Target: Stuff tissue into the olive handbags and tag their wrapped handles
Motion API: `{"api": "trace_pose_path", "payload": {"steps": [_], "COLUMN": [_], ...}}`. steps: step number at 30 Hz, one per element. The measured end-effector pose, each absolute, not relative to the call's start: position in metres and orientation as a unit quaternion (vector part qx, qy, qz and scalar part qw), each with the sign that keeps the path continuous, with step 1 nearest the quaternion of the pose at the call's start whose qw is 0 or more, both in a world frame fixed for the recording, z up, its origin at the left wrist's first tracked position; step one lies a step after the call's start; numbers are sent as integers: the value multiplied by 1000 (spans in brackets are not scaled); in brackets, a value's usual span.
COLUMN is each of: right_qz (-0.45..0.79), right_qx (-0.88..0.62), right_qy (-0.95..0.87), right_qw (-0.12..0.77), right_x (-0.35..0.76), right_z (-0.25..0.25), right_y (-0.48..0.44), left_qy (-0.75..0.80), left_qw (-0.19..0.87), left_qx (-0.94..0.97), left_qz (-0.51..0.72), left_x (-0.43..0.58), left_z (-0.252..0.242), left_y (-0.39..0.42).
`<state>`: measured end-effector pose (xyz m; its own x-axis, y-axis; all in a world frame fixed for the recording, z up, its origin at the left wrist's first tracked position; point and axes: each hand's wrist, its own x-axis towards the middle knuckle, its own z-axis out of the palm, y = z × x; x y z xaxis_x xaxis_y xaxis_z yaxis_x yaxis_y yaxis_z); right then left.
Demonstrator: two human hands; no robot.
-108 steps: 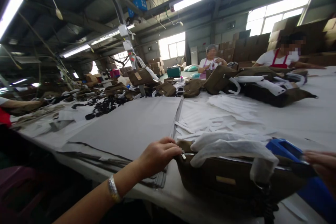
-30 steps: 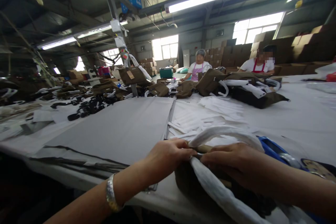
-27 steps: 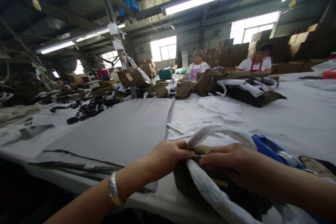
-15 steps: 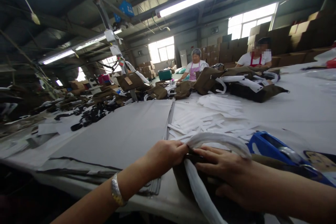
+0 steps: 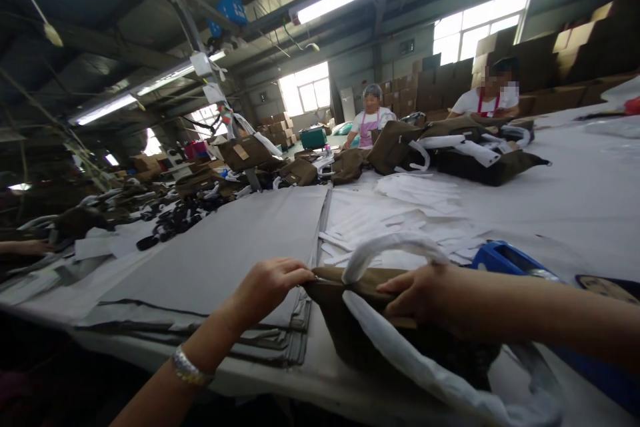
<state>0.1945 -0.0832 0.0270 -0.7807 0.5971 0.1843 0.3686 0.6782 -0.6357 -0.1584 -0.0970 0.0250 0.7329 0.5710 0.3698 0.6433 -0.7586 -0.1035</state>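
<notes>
A dark olive bag (image 5: 345, 327) with white-wrapped handles (image 5: 415, 353) stands at the table's front edge. My left hand (image 5: 270, 287), with a bracelet on its wrist, pinches the left end of the bag's top edge, where a zipper shows. On the right, my right hand (image 5: 420, 297) reaches between the handles, its fingers closed at the bag's top opening. What its fingertips grip is partly hidden.
Large grey sheets (image 5: 215, 260) lie stacked on the left. White strips (image 5: 420, 200) are scattered ahead, and a blue tape dispenser (image 5: 510, 260) stands right. More olive bags (image 5: 395, 147) line the back. Two people (image 5: 370, 120) work across the table; another person's arm (image 5: 25, 247) shows far left.
My left hand has moved left along the bag's top edge, away from my right hand. More of the bag and its handles now shows. Another person's arm has appeared at far left.
</notes>
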Motion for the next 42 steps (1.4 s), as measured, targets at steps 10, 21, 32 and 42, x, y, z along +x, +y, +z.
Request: {"api": "trace_pose_path", "payload": {"steps": [10,21,32,42], "right_qz": [154,-40,468,620], "right_qx": [-334,-409,-318,-217], "right_qy": [-803,-675,-621,-568], "right_qw": [468,612,544,495], "right_x": [274,210,209,203], "right_z": [8,-9,-7,-12], "right_y": [-163,-169,-163,-151], "left_qy": [-337,-342,-413,-417], "left_qw": [20,116,-422,-523], "left_qx": [-856,-814,-711,-659], "left_qz": [-392,-454,-382,-345], "left_x": [-89,-28,-64,-57], "left_z": [21,26,49,57], "left_y": [-160,-148,-142,-153]}}
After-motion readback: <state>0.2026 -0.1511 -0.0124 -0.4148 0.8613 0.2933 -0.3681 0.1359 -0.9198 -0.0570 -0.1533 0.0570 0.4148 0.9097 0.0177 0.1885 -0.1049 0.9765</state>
